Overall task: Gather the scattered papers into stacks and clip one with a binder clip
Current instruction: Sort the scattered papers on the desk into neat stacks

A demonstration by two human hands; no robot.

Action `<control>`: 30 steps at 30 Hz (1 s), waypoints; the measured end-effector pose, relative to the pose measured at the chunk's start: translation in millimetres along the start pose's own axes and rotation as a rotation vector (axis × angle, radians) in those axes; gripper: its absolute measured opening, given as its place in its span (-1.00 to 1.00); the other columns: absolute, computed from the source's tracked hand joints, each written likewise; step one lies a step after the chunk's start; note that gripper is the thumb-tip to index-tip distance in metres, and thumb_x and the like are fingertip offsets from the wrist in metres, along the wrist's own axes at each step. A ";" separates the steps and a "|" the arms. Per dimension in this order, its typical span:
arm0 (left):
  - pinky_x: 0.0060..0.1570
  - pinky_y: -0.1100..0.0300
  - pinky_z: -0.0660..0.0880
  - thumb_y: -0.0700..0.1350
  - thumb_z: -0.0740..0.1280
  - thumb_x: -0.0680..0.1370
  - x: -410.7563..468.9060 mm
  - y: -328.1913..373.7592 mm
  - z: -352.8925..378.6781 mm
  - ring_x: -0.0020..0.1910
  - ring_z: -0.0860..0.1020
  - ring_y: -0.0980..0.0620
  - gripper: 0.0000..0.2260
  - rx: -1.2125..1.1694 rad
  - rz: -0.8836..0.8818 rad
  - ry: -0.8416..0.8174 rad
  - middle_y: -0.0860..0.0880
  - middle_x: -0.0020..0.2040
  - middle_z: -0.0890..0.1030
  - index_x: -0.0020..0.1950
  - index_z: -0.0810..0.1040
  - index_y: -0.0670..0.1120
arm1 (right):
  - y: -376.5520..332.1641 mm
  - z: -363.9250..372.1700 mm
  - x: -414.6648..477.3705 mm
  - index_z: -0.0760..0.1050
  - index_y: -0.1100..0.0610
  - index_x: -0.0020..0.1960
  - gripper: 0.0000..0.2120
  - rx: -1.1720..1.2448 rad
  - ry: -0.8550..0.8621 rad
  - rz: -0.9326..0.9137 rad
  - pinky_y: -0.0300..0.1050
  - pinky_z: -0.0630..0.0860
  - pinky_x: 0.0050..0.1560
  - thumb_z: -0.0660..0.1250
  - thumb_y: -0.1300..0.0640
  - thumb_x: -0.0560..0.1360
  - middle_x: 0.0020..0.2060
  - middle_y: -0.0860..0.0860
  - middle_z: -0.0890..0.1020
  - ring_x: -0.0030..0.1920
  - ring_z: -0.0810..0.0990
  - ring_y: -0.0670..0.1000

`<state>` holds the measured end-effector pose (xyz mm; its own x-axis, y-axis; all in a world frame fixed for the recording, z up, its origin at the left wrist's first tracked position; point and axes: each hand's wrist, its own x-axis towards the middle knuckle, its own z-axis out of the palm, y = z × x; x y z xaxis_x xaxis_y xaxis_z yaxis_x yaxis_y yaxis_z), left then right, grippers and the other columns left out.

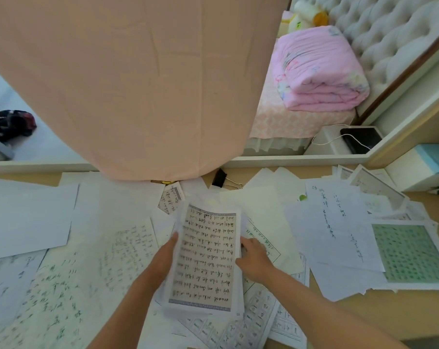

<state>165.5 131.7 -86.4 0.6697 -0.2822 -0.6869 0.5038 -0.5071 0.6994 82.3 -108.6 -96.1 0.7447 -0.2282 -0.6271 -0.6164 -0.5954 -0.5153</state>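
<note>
A stack of papers point(206, 258) with a sheet of handwritten columns on top is held upright-tilted over the desk's middle. My left hand point(163, 258) grips its left edge from beneath. My right hand point(253, 258) holds its right edge, fingers curled round the sheets. Loose sheets lie scattered all over the desk: handwritten pages point(62, 285) at left, blank sheets point(27, 215) at far left, a green grid sheet point(410, 253) at right. A black binder clip point(219, 178) lies at the desk's back edge, beyond the stack.
A peach cloth point(137, 84) hangs over the desk's back middle. Behind the desk are a bed with a folded pink quilt point(319, 69) and a white device point(344, 141) with a cable. A white box point(420, 167) stands at the right back corner.
</note>
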 end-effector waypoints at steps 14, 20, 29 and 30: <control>0.00 -0.07 0.62 -0.14 0.29 0.61 -30.7 -33.2 25.7 0.02 0.64 -0.08 -0.78 -0.060 -0.046 0.242 -0.04 0.09 0.65 0.26 0.47 -0.05 | 40.1 -20.5 -7.5 0.28 0.12 0.48 -0.45 0.384 0.360 0.443 0.03 0.54 0.12 0.29 0.18 0.50 0.32 0.16 0.42 0.21 0.51 0.20; 0.13 -0.06 0.57 -0.10 0.27 0.61 -31.5 -45.3 50.1 0.09 0.63 -0.06 -0.71 0.175 -0.105 0.318 -0.01 0.13 0.65 0.33 0.49 -0.05 | 29.5 -14.8 7.2 0.53 0.13 0.16 -0.77 0.656 0.274 0.324 -0.16 0.56 -0.28 0.32 0.23 0.51 -0.02 0.00 0.65 -0.18 0.61 -0.02; -0.18 0.02 0.60 -0.18 0.19 0.64 -45.4 -17.5 52.4 -0.09 0.61 -0.05 -0.92 0.063 0.008 0.544 -0.06 -0.02 0.60 0.10 0.43 -0.08 | 51.9 -58.6 25.8 0.22 0.08 -0.25 -0.71 0.402 0.182 0.063 -0.12 0.21 -0.30 0.22 0.17 0.61 -0.36 0.01 0.31 -0.35 0.29 0.01; -0.19 0.07 0.59 -0.19 0.20 0.63 -44.8 -16.5 53.8 -0.04 0.61 -0.05 -0.89 -0.020 -0.019 0.481 -0.06 0.03 0.59 0.15 0.42 -0.07 | 53.9 -59.7 26.8 0.24 0.10 -0.23 -0.73 0.400 0.137 0.058 -0.12 0.24 -0.27 0.19 0.15 0.63 -0.33 0.02 0.33 -0.33 0.30 0.01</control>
<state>97.9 109.0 -77.8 0.8344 0.1381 -0.5335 0.5254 -0.4916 0.6945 84.3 -192.9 -105.9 0.7166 -0.3689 -0.5920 -0.6887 -0.2395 -0.6844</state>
